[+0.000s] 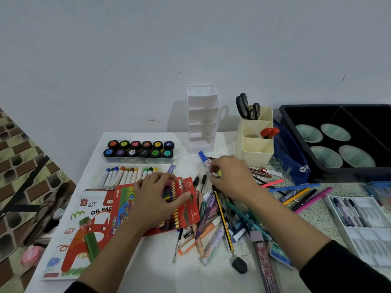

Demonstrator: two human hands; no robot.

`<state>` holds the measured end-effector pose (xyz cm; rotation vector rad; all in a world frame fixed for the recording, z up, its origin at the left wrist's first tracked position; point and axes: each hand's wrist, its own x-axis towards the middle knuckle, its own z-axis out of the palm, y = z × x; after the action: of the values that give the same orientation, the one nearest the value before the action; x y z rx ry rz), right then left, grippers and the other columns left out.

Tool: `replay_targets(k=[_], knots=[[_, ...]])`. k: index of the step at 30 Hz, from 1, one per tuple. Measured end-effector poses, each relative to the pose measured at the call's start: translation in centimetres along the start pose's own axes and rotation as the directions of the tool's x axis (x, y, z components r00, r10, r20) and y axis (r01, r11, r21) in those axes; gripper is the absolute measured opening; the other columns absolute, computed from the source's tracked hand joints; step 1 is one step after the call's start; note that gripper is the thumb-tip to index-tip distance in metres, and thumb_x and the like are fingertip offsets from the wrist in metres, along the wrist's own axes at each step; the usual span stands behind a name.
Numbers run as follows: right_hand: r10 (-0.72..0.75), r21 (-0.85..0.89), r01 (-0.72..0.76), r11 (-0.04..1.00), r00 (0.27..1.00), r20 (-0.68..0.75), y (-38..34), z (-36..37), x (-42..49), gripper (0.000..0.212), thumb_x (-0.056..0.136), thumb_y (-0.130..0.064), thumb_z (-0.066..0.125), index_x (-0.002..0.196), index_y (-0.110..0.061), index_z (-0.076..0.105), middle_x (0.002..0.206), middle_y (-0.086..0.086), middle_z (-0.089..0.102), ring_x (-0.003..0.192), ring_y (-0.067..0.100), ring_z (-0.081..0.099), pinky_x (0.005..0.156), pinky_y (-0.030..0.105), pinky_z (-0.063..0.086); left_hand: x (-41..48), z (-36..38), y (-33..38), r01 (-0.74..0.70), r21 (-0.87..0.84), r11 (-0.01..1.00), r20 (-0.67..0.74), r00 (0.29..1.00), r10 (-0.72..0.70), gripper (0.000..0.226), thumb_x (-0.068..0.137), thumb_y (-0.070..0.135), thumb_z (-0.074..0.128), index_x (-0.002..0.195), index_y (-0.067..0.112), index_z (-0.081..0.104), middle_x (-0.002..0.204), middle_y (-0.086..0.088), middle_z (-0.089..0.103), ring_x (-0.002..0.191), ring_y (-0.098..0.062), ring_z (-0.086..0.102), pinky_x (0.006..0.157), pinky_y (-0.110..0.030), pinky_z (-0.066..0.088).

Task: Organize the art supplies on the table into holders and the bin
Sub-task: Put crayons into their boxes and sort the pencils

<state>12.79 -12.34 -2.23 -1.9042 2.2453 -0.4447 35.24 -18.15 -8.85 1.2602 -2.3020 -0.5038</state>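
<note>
Fingers of the right hand pinch a small yellow-green item, too blurred to name, just beside the blue marker and in front of the cream holder. Beside it, the left hand rests with spread fingers on the red pencil box, which lies flat on the tabletop.

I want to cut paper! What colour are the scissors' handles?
The scissors have black handles, seen in the head view.

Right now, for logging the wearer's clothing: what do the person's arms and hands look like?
The black fabric left sleeve and black fabric right sleeve end near the elbows, leaving forearms bare. The left hand and right hand are ungloved; no ring or watch shows.
</note>
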Motion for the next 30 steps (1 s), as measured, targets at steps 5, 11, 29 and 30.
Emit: replay_targets(k=[5,11,29,30], knots=[[0.099,-0.230,-0.083,0.969,0.993,0.058,1.8,-0.3,-0.6,0.020,0.095,-0.038,0.059,0.094,-0.018,0.065,0.102,0.002,0.059,0.107,0.027,0.048,0.091,0.046,0.037,-0.1,0.3,0.0,-0.043,0.106,0.993,0.007,0.999,0.042,0.074,0.068,0.091,0.045,0.124,0.043,0.048,0.122,0.015,0.049,0.119,-0.009,0.045,0.108,-0.040,0.021],[-0.007,-0.207,-0.007,0.978,0.998,-0.067,2.3,1.0,-1.0,0.018,0.101,-0.030,0.052,0.103,-0.018,0.065,0.106,0.001,0.062,0.107,0.026,0.049,0.079,0.039,0.024,-0.2,0.0,-0.3,-0.022,-0.044,0.999,-0.002,1.000,0.022,0.055,0.076,0.068,0.044,0.125,0.042,0.048,0.123,0.014,0.051,0.118,-0.006,0.042,0.110,-0.040,0.018],[0.185,0.955,-0.055,0.292,0.983,0.000,-2.4,0.4,-1.3,0.010,0.105,-0.004,0.044,0.108,-0.012,0.039,0.087,0.016,0.073,0.069,0.031,0.063,0.069,0.045,0.050,-0.3,-0.7,-0.3,-0.051,-0.164,0.985,0.025,0.998,0.055,0.029,0.087,0.042,0.041,0.113,0.041,0.056,0.120,0.021,0.048,0.118,0.014,0.034,0.104,-0.033,0.016],[0.190,0.959,-0.088,0.271,0.981,0.037,-2.1,0.8,-1.5,0.012,0.104,-0.002,0.045,0.109,-0.011,0.039,0.088,0.019,0.072,0.069,0.032,0.064,0.069,0.044,0.053,-0.3,-0.7,-0.3,-0.050,-0.163,0.985,0.026,0.998,0.055,0.029,0.087,0.042,0.041,0.113,0.041,0.056,0.119,0.021,0.047,0.118,0.014,0.034,0.104,-0.033,0.015]])
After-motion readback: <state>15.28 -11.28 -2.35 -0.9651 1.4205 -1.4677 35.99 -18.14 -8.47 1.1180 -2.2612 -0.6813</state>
